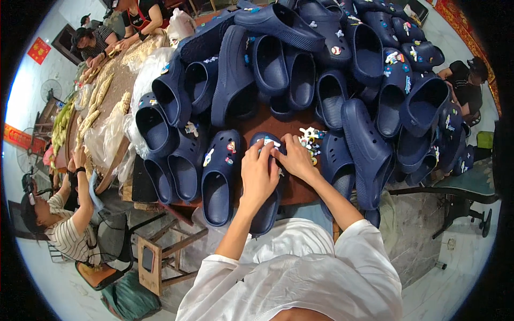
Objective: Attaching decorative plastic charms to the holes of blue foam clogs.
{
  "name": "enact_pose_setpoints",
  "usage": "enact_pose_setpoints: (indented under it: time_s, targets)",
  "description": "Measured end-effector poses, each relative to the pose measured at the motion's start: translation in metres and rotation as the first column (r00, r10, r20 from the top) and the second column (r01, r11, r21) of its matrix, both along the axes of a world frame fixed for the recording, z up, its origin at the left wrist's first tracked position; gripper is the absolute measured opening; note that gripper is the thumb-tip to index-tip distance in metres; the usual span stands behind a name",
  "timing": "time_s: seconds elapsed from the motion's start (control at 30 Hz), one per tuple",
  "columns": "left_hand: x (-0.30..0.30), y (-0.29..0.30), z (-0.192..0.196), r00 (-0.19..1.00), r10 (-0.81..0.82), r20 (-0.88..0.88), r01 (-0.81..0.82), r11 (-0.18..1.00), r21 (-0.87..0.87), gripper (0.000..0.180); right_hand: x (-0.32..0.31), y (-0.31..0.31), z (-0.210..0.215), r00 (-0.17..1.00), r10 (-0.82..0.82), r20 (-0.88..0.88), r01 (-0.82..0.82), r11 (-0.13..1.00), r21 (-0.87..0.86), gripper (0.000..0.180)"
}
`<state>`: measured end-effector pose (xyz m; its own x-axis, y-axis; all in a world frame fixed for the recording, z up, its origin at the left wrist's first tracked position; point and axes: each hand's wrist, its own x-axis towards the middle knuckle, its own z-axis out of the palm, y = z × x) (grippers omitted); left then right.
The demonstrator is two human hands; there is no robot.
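Note:
A navy foam clog (265, 216) lies at the table's near edge, its toe pointing away from me. My left hand (258, 170) is closed over its upper, fingers bent around a white charm (267, 142) on the toe. From the right, my right hand (294, 156) grips the same clog, its bent fingertips meeting the left ones; they hide exactly what is pinched. Just left sits another navy clog (217, 195) with several coloured charms. Beyond my right hand is a small heap of loose charms (309, 140).
Navy clogs (284, 27) are piled high across the brown table (265, 115). At the left, people work around a table with corn cobs (101, 91) and plastic bags (104, 142). A wooden stool (151, 267) stands below left; another person (466, 85) is at the far right.

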<state>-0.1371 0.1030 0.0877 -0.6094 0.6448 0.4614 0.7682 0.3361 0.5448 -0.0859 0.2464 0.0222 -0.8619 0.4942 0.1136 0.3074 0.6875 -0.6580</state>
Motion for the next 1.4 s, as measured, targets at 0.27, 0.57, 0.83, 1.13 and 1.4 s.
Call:
enact_pose_setpoints:
  time_s: [0.27, 0.57, 0.83, 1.13, 1.4]
  targets:
    - [-0.003, 0.005, -0.019, 0.988, -0.093, -0.124, 0.046, 0.939, -0.34, 0.059, -0.002, 0.006, 0.002, 0.984, 0.173, -0.043, -0.163, 0.97, 0.18, 0.024]
    - [-0.005, 0.005, -0.017, 0.995, -0.036, -0.097, -0.007, 0.911, -0.411, 0.062, 0.003, 0.018, -0.014, 0.969, 0.242, -0.039, -0.222, 0.935, 0.277, 0.015]
    - [-0.001, 0.003, -0.015, 0.998, -0.009, -0.068, -0.011, 0.959, -0.284, 0.039, 0.019, 0.028, 0.007, 1.0, 0.003, -0.007, 0.001, 0.899, 0.437, 0.018]
    - [0.018, -0.041, 0.002, 0.995, 0.045, 0.086, -0.06, 0.981, 0.185, 0.036, 0.063, -0.035, 0.056, 0.993, 0.12, 0.008, -0.118, 0.986, -0.119, 0.038]
    - [0.064, -0.089, -0.021, 0.939, 0.208, 0.274, -0.213, 0.977, -0.012, 0.074, 0.116, -0.09, 0.012, 0.972, 0.192, 0.135, -0.127, 0.914, -0.384, 0.073]
